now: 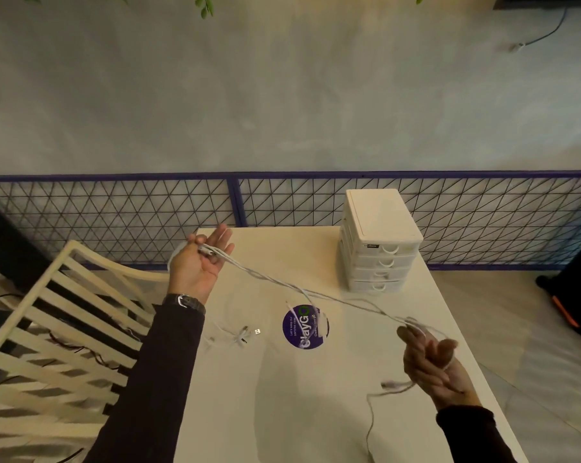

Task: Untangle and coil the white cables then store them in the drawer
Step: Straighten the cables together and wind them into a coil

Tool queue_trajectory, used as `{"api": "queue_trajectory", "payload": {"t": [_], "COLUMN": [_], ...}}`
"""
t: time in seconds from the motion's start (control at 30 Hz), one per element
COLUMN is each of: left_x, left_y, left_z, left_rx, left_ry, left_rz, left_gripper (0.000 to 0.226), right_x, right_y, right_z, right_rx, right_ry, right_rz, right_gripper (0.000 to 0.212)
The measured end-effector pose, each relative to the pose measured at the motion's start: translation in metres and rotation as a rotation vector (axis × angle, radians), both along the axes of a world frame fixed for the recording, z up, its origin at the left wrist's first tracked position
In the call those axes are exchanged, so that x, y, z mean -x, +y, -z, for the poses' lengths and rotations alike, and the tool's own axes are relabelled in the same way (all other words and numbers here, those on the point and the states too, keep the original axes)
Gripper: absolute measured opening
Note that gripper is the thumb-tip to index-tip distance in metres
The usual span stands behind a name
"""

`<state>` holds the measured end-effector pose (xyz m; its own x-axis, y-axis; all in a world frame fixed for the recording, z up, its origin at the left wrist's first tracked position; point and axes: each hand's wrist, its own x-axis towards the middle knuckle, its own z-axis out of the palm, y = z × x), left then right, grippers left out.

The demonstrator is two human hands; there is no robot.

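White cables (pixel 282 284) stretch in the air across the white table (pixel 275 396), from my left hand (pixel 199 265) at the table's far left corner to my right hand (pixel 431 360) near the right edge. My left hand, palm up, holds one end of the bundle with the thumb, fingers partly spread. The right hand grips the other end, and a loose tail (pixel 371 416) hangs down from it over the table. Another white cable with USB plugs (pixel 240 334) lies loose on the table. The white drawer unit (pixel 379 240) stands at the far right, all drawers closed.
A round purple sticker (pixel 304 327) marks the table's middle. A cream slatted chair (pixel 58 329) stands left of the table. A purple wire fence (pixel 235 202) runs behind the table, with a pale wall beyond. A dark object with an orange stripe (pixel 570 295) sits on the floor at right.
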<state>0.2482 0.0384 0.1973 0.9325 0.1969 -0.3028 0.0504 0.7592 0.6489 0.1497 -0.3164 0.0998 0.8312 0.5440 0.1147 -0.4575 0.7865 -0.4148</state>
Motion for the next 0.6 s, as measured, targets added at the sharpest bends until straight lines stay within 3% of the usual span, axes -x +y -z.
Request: {"api": "queue_trajectory", "payload": {"t": [0.1,0.17,0.27,0.33,0.4,0.47,0.53,0.6], "left_x": [0.000,0.000,0.002,0.005,0.008,0.011,0.013,0.015], "left_y": [-0.006,0.001,0.002,-0.007,-0.019,-0.032,-0.046,-0.059], "left_z": [0.005,0.006,0.003,-0.001,-0.006,-0.012,-0.017,-0.024], "left_rx": [0.026,0.036,0.027,0.013,-0.016,-0.055,-0.066,-0.074], "left_ry": [0.011,0.011,0.014,0.006,-0.014,-0.042,-0.077,-0.108], "left_rz": [-0.012,-0.028,-0.015,0.007,0.044,0.101,0.165,0.229], "left_gripper": [0.042,0.042,0.043,0.042,0.041,0.042,0.043,0.043], "right_x": [-0.020,-0.029,-0.023,-0.021,-0.022,-0.021,-0.022,-0.024], "right_y": [-0.008,-0.016,-0.022,-0.016,-0.011,-0.002,0.015,0.041], "right_z": [0.013,0.019,0.030,0.033,0.031,0.024,0.016,-0.005], "right_rx": [-0.104,-0.062,0.057,0.125,0.420,0.924,1.389,1.545], "right_ry": [0.152,0.309,0.560,0.609,0.603,0.500,0.307,0.064], "right_rz": [0.113,0.190,0.402,0.365,0.302,0.277,0.352,0.475], "right_gripper": [0.060,0.073,0.070,0.063,0.048,0.034,0.035,0.035]}}
